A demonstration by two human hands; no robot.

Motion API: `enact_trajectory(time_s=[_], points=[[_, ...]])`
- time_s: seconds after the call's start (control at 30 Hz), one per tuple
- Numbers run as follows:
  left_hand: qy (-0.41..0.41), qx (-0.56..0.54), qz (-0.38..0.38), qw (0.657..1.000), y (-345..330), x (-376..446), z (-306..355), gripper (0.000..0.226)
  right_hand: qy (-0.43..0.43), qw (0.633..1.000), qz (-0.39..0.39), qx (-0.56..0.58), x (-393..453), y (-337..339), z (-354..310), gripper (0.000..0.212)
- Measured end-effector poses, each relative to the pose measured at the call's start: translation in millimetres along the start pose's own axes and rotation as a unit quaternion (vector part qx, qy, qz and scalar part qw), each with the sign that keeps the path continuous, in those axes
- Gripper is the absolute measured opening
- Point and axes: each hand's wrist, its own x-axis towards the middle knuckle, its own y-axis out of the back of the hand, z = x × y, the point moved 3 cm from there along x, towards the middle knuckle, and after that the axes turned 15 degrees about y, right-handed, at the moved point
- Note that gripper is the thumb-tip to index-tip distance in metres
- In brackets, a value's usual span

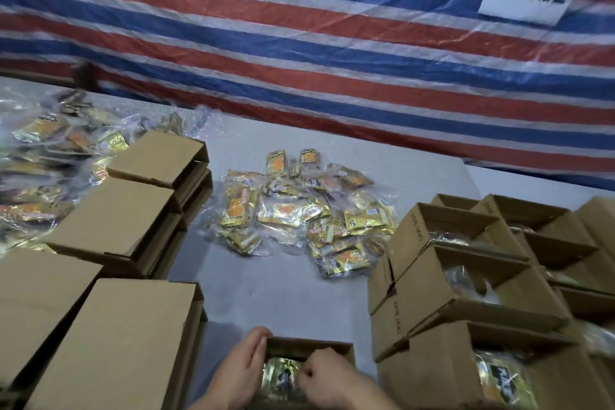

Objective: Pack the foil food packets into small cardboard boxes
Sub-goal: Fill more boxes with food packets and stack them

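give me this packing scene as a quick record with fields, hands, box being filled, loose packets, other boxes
left hand: left hand grips the left wall of the small open brown cardboard box
right hand: right hand with curled fingers at the gold foil food packet inside that box; grip unclear
loose packets: pile of gold and orange foil packets in clear wrap mid-table
left side: stacks of flat brown cardboard boxes
right side: open brown cardboard boxes with packets inside
surface: grey table
backdrop: red, white and blue striped tarp
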Motion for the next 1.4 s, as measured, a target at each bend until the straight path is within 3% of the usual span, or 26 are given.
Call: enact_trajectory(time_s=[0.17, 0.33, 0.47, 0.57, 0.73, 0.83, 1.0, 1.2, 1.4], points=[[0.008, -0.004, -0.008, 1.0, 1, 2, 2, 0.017, 0.074, 0.964, 0.213, -0.144, -17, 34, -5, 0.038], [-0.007, 0.017, -0.011, 1.0, 1, 1, 10, 0.018, -0.007, 0.982, 0.129, -0.141, -6, 26, 10, 0.053], [0.0, 0.028, -0.025, 0.999, 2, -7, 17, 0.014, -0.009, 0.976, 0.167, -0.142, -4, 18, 15, 0.053], [0.012, 0.032, -0.018, 0.999, 9, -4, 25, 0.034, -0.013, 0.971, 0.186, -0.148, -2, 23, 18, 0.049], [-0.071, 0.106, 0.051, 0.99, 23, 56, 97, 0.041, -0.018, 0.965, 0.247, -0.089, 7, 53, 31, 0.047], [-0.12, 0.231, 0.038, 0.965, 4, 110, 147, 0.045, -0.05, 0.954, 0.295, -0.011, 15, 76, 42, 0.046], [-0.178, 0.454, -0.007, 0.873, -68, 171, 192, 0.051, -0.091, 0.921, 0.367, 0.097, 27, 117, 63, 0.042], [-0.172, 0.53, -0.043, 0.83, -155, 214, 173, 0.054, -0.116, 0.904, 0.383, 0.147, 39, 119, 83, 0.044], [-0.081, 0.486, 0.038, 0.869, -172, 239, 160, 0.054, -0.142, 0.918, 0.341, 0.142, 39, 108, 89, 0.047]])
